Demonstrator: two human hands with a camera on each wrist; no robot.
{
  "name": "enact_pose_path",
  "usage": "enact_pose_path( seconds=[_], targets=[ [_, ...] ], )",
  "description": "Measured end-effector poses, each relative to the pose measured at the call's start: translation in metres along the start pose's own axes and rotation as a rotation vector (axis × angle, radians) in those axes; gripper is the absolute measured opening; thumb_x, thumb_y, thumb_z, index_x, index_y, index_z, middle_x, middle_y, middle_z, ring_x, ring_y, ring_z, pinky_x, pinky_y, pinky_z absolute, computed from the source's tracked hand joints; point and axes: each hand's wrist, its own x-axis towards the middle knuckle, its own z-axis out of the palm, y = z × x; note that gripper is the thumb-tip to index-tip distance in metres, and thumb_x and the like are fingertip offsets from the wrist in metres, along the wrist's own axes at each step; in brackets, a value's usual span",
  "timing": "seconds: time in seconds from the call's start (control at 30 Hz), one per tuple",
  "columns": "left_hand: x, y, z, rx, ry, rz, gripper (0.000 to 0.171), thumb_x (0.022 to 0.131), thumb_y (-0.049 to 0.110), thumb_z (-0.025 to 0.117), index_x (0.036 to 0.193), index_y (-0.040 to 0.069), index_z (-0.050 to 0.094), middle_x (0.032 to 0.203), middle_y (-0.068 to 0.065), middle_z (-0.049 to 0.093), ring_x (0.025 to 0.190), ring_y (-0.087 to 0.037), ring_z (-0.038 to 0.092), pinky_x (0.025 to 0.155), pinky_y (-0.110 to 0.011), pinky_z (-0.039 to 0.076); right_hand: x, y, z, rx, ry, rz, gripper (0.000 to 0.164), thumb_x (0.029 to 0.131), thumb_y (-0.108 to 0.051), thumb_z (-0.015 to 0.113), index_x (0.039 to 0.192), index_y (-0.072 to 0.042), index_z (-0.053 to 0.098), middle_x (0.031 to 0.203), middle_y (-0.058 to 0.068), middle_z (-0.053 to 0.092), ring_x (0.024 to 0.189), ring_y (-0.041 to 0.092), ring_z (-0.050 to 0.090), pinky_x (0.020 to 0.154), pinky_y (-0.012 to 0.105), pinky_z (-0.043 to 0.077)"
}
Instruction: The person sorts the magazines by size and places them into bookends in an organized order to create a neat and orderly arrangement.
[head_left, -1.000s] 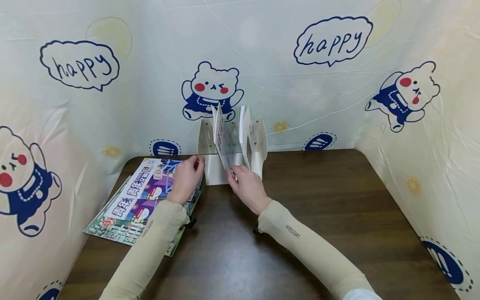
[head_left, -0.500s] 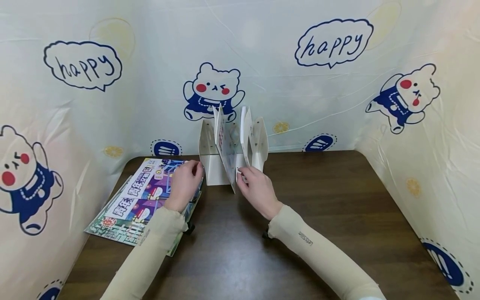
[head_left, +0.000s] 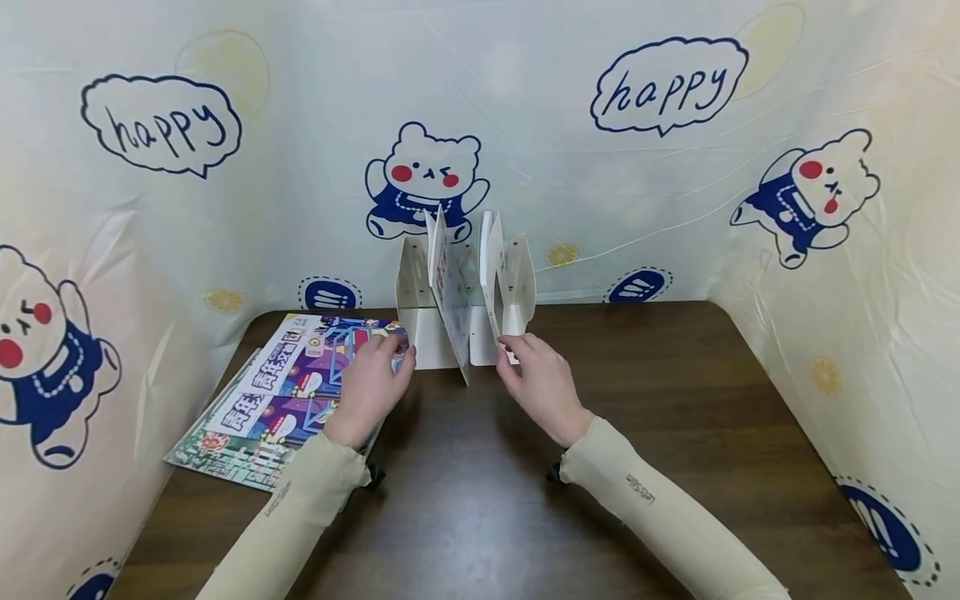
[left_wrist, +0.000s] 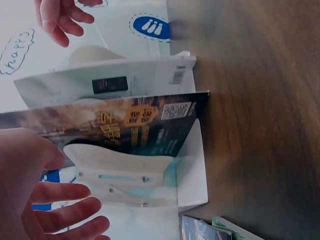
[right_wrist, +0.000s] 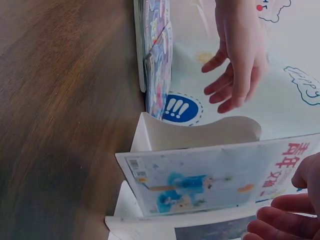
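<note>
A white file rack (head_left: 437,342) stands at the table's back, magazines upright in it. One magazine (head_left: 452,308) sits left of the middle, its lower corner jutting out in front; its dark back cover (left_wrist: 145,125) faces the left wrist camera, its pale blue front cover (right_wrist: 200,180) the right. A thicker white magazine (head_left: 490,267) stands in the right part. My left hand (head_left: 371,387), fingers loosely bent, hovers by the rack's left side over a magazine pile (head_left: 300,383). My right hand (head_left: 546,383) is near the rack's right front, fingers relaxed; contact there is unclear. Neither hand holds anything.
The pile of several overlapping magazines lies flat on the left of the brown wooden table (head_left: 675,417). A printed curtain (head_left: 555,167) with cartoon bears rises close behind the rack and along both sides.
My right hand has let go of the jutting magazine's front edge and moved right. The left hand has drawn slightly back toward me from the rack's side. The rack stays in place.
</note>
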Motion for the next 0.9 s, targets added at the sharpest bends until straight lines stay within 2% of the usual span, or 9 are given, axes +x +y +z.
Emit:
enact_pose_path(
  seconds=[0.17, 0.33, 0.5, 0.67, 0.9],
  targets=[
    [-0.01, 0.004, -0.001, 0.019, 0.002, 0.057, 0.033, 0.102, 0.029, 0.062, 0.115, 0.0, 0.072, 0.107, -0.022, 0.069, 0.095, -0.04, 0.067, 0.078, -0.058, 0.058, -0.005, 0.006, -0.005, -0.018, 0.024, 0.002, 0.018, 0.099, -0.012, 0.067, 0.112, -0.004, 0.075, 0.093, 0.01, 0.072, 0.076, 0.021, 0.069, 0.068, 0.04, 0.059],
    [-0.02, 0.006, 0.0, 0.02, -0.039, 0.054, 0.034, 0.103, 0.029, 0.062, 0.118, 0.001, 0.072, 0.109, -0.021, 0.069, 0.094, -0.039, 0.068, 0.078, -0.057, 0.06, -0.009, 0.013, -0.011, -0.035, 0.039, 0.01, 0.018, 0.098, -0.011, 0.068, 0.11, -0.002, 0.076, 0.096, 0.011, 0.074, 0.08, 0.024, 0.07, 0.069, 0.042, 0.06],
    [-0.027, 0.007, 0.001, 0.018, -0.06, 0.045, 0.034, 0.103, 0.03, 0.063, 0.119, 0.002, 0.072, 0.116, -0.021, 0.071, 0.102, -0.039, 0.069, 0.085, -0.057, 0.059, -0.009, 0.019, -0.016, -0.05, 0.047, 0.032, 0.017, 0.098, -0.011, 0.068, 0.109, -0.001, 0.076, 0.096, 0.011, 0.074, 0.08, 0.023, 0.07, 0.067, 0.042, 0.059],
    [-0.032, 0.006, 0.003, 0.023, -0.04, 0.06, 0.029, 0.101, 0.028, 0.066, 0.114, 0.003, 0.074, 0.113, -0.019, 0.071, 0.1, -0.039, 0.069, 0.081, -0.057, 0.058, 0.0, 0.027, -0.021, -0.069, 0.074, 0.064, 0.017, 0.099, -0.012, 0.066, 0.108, -0.002, 0.076, 0.095, 0.012, 0.075, 0.077, 0.023, 0.07, 0.065, 0.043, 0.059],
    [-0.038, 0.004, 0.007, 0.01, -0.056, 0.05, 0.03, 0.101, 0.027, 0.066, 0.116, 0.003, 0.073, 0.106, -0.018, 0.072, 0.094, -0.036, 0.069, 0.081, -0.053, 0.06, 0.02, 0.041, -0.026, -0.107, 0.081, 0.103, 0.018, 0.1, -0.015, 0.064, 0.106, -0.002, 0.075, 0.09, 0.012, 0.073, 0.071, 0.025, 0.068, 0.062, 0.046, 0.057]
  ],
)
